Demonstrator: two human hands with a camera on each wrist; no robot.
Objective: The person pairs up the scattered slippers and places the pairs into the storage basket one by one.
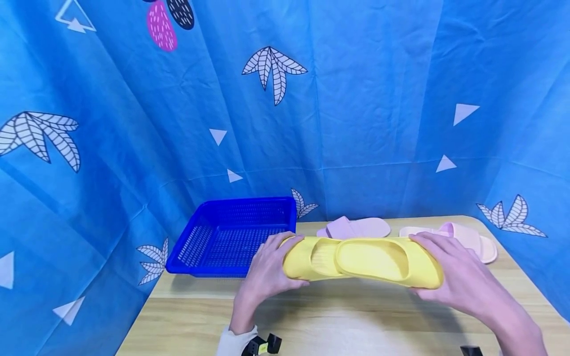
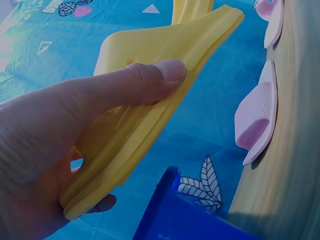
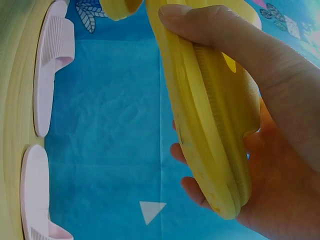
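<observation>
Two yellow slippers are held up above the table, end to end, their heel ends overlapping in the head view. My left hand [image 1: 269, 267] grips the toe end of the left yellow slipper [image 1: 299, 258]. At the other end, my right hand [image 1: 463, 277] holds the right yellow slipper [image 1: 420, 264] by its toe, thumb on the near side. In the left wrist view the thumb presses along the edge of the yellow slipper [image 2: 150, 115]. The right wrist view shows fingers curled around the far side of the yellow slipper [image 3: 200, 110].
A blue plastic basket [image 1: 178, 267] stands on the left of the wooden table [image 1: 196, 321]. Towards the back edge lie a pink slipper [image 1: 369, 227] and, further right, another pink slipper [image 1: 467, 236]. A patterned blue curtain [image 1: 369, 109] hangs behind and beside the table.
</observation>
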